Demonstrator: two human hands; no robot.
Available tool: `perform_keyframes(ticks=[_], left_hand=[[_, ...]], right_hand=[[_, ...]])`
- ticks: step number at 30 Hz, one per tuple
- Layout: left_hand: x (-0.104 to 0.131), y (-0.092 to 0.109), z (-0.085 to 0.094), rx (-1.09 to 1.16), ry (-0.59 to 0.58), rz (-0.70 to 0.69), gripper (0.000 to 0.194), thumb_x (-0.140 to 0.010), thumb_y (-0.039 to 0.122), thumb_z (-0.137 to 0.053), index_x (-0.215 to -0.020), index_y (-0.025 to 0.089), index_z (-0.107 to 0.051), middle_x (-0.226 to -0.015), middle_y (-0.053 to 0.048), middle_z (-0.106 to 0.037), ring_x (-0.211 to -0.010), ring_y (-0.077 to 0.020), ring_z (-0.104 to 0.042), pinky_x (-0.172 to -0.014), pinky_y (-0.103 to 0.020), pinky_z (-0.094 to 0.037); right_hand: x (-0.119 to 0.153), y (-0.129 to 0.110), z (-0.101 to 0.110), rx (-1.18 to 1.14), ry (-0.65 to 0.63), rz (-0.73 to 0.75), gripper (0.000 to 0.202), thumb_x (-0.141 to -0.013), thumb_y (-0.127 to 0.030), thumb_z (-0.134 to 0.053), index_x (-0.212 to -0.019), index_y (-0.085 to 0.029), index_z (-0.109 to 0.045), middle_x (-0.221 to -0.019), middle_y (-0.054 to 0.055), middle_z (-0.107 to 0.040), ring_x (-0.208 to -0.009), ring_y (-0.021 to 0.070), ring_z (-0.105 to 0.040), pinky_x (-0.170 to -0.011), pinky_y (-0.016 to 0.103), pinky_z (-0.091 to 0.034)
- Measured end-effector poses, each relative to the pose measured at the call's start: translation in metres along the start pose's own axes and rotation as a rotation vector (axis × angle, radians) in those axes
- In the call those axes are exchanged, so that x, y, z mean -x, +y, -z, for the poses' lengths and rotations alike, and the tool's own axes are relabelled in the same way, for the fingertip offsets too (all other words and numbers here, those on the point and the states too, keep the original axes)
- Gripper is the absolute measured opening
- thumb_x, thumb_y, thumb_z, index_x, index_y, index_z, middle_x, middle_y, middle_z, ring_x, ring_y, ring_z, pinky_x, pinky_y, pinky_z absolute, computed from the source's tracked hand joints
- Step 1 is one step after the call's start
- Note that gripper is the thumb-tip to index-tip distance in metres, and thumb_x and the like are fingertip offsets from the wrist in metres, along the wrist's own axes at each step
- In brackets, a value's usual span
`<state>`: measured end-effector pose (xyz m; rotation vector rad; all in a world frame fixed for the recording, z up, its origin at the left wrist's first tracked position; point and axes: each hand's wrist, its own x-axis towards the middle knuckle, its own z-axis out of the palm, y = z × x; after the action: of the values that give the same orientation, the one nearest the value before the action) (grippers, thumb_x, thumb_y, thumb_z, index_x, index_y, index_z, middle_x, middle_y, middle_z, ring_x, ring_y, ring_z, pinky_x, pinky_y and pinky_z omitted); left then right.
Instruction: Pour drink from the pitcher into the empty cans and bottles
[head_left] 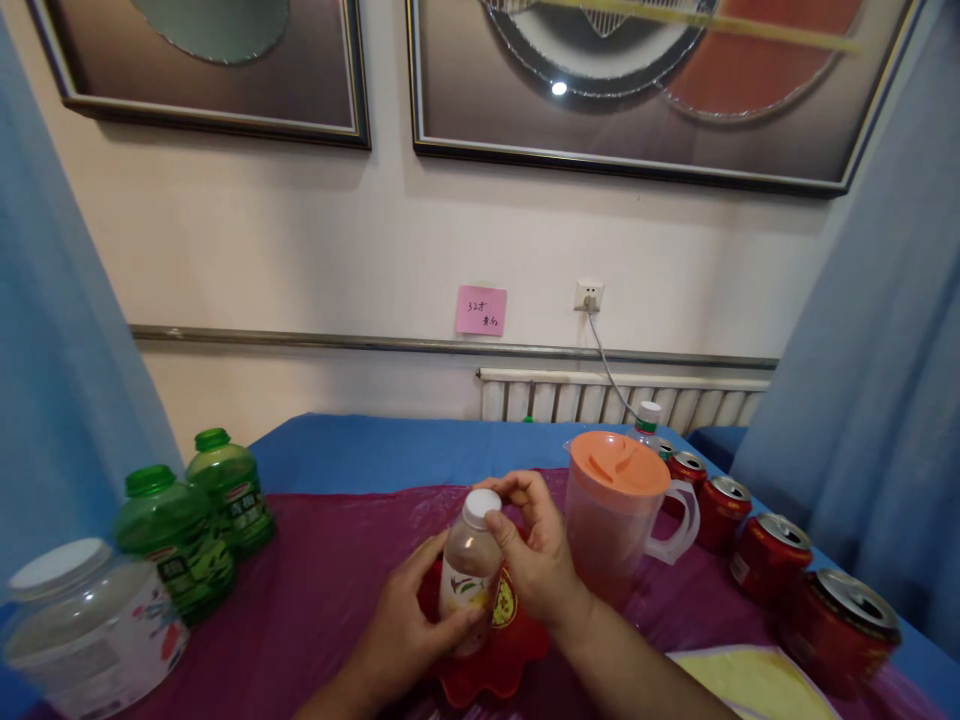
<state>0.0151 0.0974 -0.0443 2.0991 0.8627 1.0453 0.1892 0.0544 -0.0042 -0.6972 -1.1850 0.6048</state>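
Note:
A clear bottle (469, 575) with a printed label stands upright over a red scalloped tray (487, 680) in the middle of the table. My left hand (409, 615) is wrapped round the bottle's lower body, thumb across its front. The white cap (481, 505) sits on top of the bottle, and my right hand (536, 545) grips it between thumb and fingers. Just right of my right hand is a clear pitcher (607, 530) with an orange lid.
Two green bottles (176, 545) and a white-lidded jar (94, 640) stand at the left. Several red cans (772, 560) line the right edge, near a yellow sheet (750, 680). A clear bottle (647, 425) stands behind the pitcher. Blue curtains (862, 360) hang at both sides.

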Motion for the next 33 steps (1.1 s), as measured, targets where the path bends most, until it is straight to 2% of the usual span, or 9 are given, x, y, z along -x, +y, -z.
perform_keyframes(ticks=[2, 6, 8, 12, 17, 20, 24, 29, 33], left_hand=[[0.000, 0.000, 0.000, 0.001, -0.005, -0.019, 0.066, -0.072, 0.044, -0.078, -0.133, 0.023, -0.064, -0.124, -0.010, -0.076, -0.111, -0.0340, -0.072, -0.101, -0.048, -0.056], [-0.002, -0.006, -0.001, -0.053, 0.042, -0.050, 0.062, -0.072, 0.043, -0.078, -0.130, 0.024, -0.066, -0.123, -0.008, -0.076, -0.109, -0.0330, -0.073, -0.097, -0.045, -0.059], [-0.003, -0.012, -0.001, -0.065, 0.079, -0.062, 0.064, -0.071, 0.046, -0.079, -0.130, 0.025, -0.066, -0.124, -0.009, -0.076, -0.111, -0.0341, -0.072, -0.097, -0.045, -0.059], [-0.005, -0.025, -0.001, -0.047, 0.128, -0.087, 0.069, -0.072, 0.055, -0.080, -0.132, 0.026, -0.064, -0.129, -0.009, -0.074, -0.115, -0.0350, -0.071, -0.100, -0.046, -0.058], [-0.002, -0.019, 0.001, 0.056, 0.127, -0.084, 0.094, -0.065, 0.074, -0.078, -0.144, 0.031, -0.054, -0.141, -0.009, -0.066, -0.127, -0.0380, -0.064, -0.109, -0.049, -0.051], [-0.002, -0.012, 0.000, 0.162, 0.125, -0.075, 0.085, -0.077, 0.078, -0.064, -0.147, 0.030, -0.052, -0.147, -0.009, -0.062, -0.133, -0.0369, -0.059, -0.113, -0.050, -0.047], [-0.006, -0.012, -0.002, 0.128, 0.187, -0.007, 0.062, -0.090, 0.064, -0.058, -0.141, 0.028, -0.058, -0.137, -0.008, -0.069, -0.127, -0.0331, -0.064, -0.114, -0.049, -0.047], [-0.011, -0.012, -0.006, 0.079, 0.249, -0.001, 0.057, -0.088, 0.061, -0.059, -0.133, 0.027, -0.064, -0.124, -0.007, -0.076, -0.115, -0.0318, -0.072, -0.105, -0.046, -0.056], [-0.013, -0.010, -0.007, 0.052, 0.254, 0.014, 0.058, -0.084, 0.065, -0.061, -0.128, 0.028, -0.067, -0.116, -0.006, -0.079, -0.109, -0.0318, -0.075, -0.098, -0.044, -0.060]], right_hand=[[0.000, -0.001, -0.002, 0.036, 0.005, -0.009, 0.024, -0.091, -0.031, -0.066, -0.111, -0.024, -0.055, -0.111, 0.007, -0.070, -0.106, 0.0207, -0.065, -0.098, 0.038, -0.048], [-0.001, -0.007, -0.005, 0.147, -0.018, -0.109, 0.051, -0.084, -0.034, -0.073, -0.130, -0.024, -0.053, -0.118, 0.008, -0.069, -0.109, 0.0232, -0.065, -0.097, 0.039, -0.049], [-0.003, -0.012, -0.009, 0.285, -0.047, -0.160, 0.057, -0.079, -0.035, -0.076, -0.132, -0.023, -0.056, -0.119, 0.009, -0.069, -0.109, 0.0265, -0.065, -0.096, 0.042, -0.050], [-0.008, -0.029, -0.017, 0.575, -0.078, -0.205, 0.052, -0.076, -0.035, -0.079, -0.124, -0.022, -0.064, -0.112, 0.010, -0.071, -0.106, 0.0311, -0.065, -0.093, 0.048, -0.049], [-0.009, -0.064, -0.010, 0.570, -0.089, -0.191, 0.040, -0.075, -0.035, -0.081, -0.111, -0.025, -0.066, -0.096, 0.004, -0.072, -0.089, 0.0254, -0.066, -0.079, 0.040, -0.052], [0.000, -0.094, 0.016, 0.429, -0.039, -0.214, 0.039, -0.075, -0.040, -0.081, -0.106, -0.026, -0.063, -0.092, 0.003, -0.071, -0.083, 0.0221, -0.066, -0.073, 0.035, -0.053], [0.019, -0.138, 0.072, 0.245, -0.005, -0.375, 0.039, -0.074, -0.044, -0.082, -0.096, -0.024, -0.056, -0.095, 0.003, -0.071, -0.078, 0.0189, -0.066, -0.067, 0.031, -0.052], [0.033, -0.169, 0.155, 0.528, 0.195, -0.411, 0.043, -0.075, -0.049, -0.080, -0.100, -0.023, -0.057, -0.092, 0.002, -0.071, -0.078, 0.0202, -0.066, -0.069, 0.031, -0.052], [0.024, -0.160, 0.209, 0.949, 0.329, -0.333, 0.040, -0.075, -0.049, -0.076, -0.100, -0.022, -0.061, -0.085, 0.002, -0.072, -0.076, 0.0226, -0.067, -0.070, 0.033, -0.050]])
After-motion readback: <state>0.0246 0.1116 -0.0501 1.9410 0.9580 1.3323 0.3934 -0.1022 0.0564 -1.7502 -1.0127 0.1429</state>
